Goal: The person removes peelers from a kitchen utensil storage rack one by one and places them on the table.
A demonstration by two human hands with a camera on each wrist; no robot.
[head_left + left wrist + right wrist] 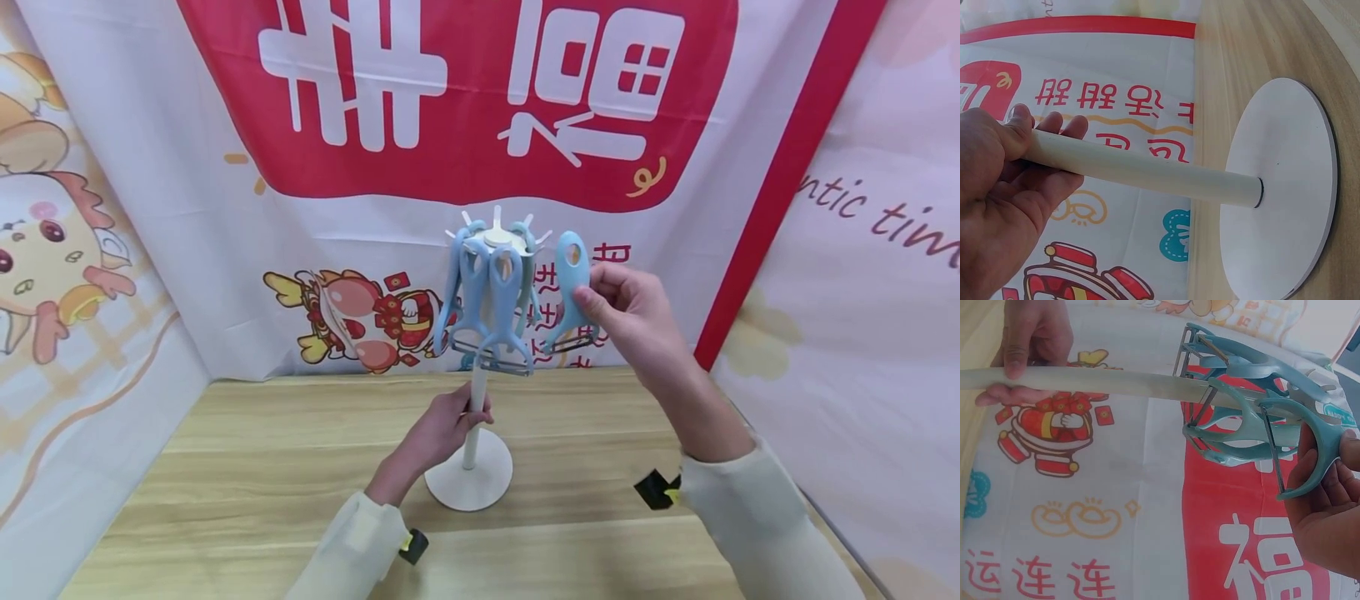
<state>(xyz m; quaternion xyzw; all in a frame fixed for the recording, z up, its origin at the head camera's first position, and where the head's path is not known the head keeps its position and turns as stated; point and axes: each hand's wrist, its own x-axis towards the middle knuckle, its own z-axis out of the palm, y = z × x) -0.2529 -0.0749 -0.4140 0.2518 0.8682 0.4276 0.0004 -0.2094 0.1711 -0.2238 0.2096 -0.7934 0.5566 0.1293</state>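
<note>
A white stand with a round base (468,483) and a thin pole (1147,169) stands on the table. My left hand (453,421) grips the pole below its top, fingers and thumb around it in the left wrist view. Several blue peelers (506,292) hang by their handle holes from the prongs of the rack top (498,239). Right of the rack, my right hand (626,312) pinches a light blue peeler (572,267) by its handle, hole end up and blade down. In the right wrist view this peeler (1322,437) overlaps the hanging ones.
The wooden table (300,467) ends at a printed cloth backdrop (465,100) close behind the stand. More printed cloth (847,317) rises along the right side, and another cloth (97,208) along the left. Small black devices (656,489) sit at both wrists.
</note>
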